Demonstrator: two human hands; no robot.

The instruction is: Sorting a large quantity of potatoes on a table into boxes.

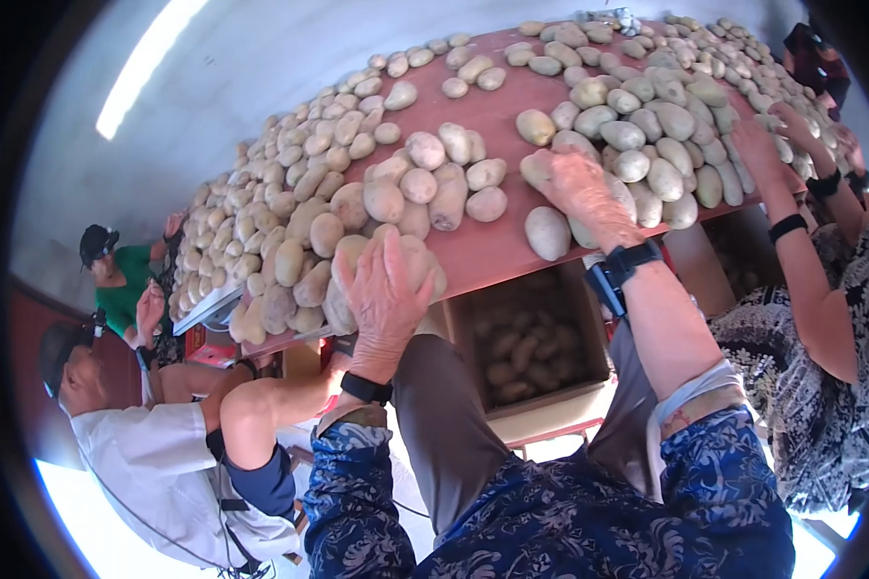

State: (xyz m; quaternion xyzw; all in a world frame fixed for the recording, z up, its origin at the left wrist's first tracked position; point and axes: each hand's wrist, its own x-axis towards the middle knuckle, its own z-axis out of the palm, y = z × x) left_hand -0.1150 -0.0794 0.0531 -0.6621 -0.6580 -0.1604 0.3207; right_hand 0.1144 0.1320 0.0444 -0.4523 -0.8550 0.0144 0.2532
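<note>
Potatoes (448,196): oval, dull-skinned, tan at left, greener at right, heaped on the red tabletop (492,249)
Left hand (383,297): fingers spread loosely over the left heap's near edge
Right hand (584,188): curled over one potato (532,174); cannot tell if gripped
Underneath: potato-filled box (465,347)
In the way: co-worker's arm (809,280) beside the right heap

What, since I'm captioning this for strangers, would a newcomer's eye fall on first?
Likely the potatoes, heaped left and right across a red table. Next, the person's left hand on the near left heap and right hand at the right heap's near left side. At upper left glares a bright light.
</note>
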